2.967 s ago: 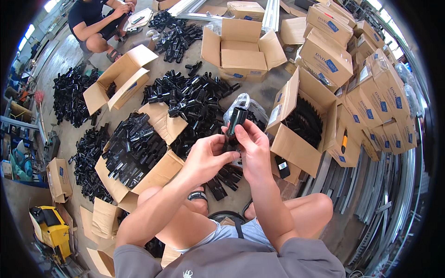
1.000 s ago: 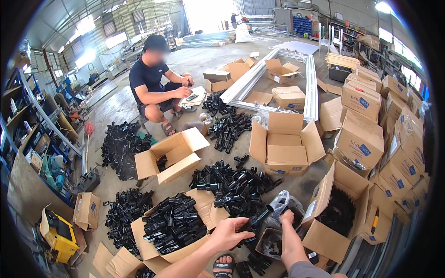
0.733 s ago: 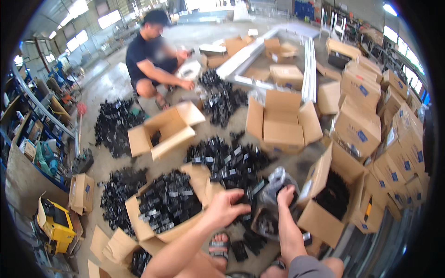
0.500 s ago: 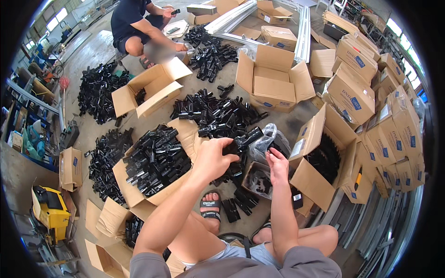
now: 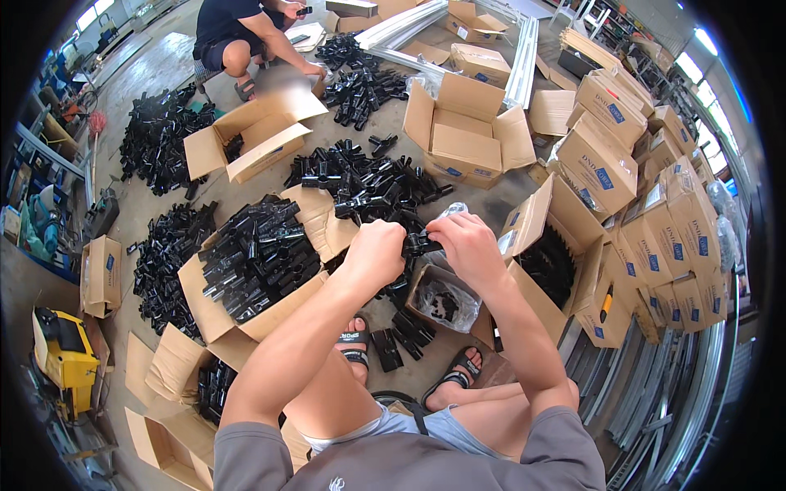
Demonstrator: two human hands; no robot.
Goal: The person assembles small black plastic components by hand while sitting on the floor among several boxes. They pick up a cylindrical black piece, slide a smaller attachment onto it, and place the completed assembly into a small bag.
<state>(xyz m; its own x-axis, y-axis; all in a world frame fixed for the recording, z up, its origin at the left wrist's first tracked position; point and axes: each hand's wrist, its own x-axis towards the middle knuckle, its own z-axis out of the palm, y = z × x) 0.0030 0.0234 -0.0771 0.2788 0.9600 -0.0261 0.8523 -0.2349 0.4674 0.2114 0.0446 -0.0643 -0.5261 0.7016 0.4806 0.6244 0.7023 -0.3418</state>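
Observation:
A black tubular fitting [image 5: 419,243] is held up in front of me between both hands. My left hand [image 5: 379,248] is closed around its left end, with the fingers mostly hidden behind the fist. On its right side the fingertips of my right hand [image 5: 467,245] pinch the fitting; whether they also hold a small part is hidden. Just below my right hand stands a small carton [image 5: 422,307] lined with a clear plastic bag [image 5: 465,309], with small black pieces [image 5: 443,304] inside. Several loose black fittings [image 5: 401,335] lie on the floor near my feet.
An open carton [image 5: 214,315] full of black fittings stands at my left, with piles of fittings [image 5: 368,176] beyond. An open box [image 5: 573,282] of black parts is at right, beside stacked cartons [image 5: 671,254]. A co-worker [image 5: 246,37] crouches at the far left.
My right hand has moved from the plastic bag up and left to the fitting. The fitting has come nearer the middle, between both hands. The view has shifted slightly.

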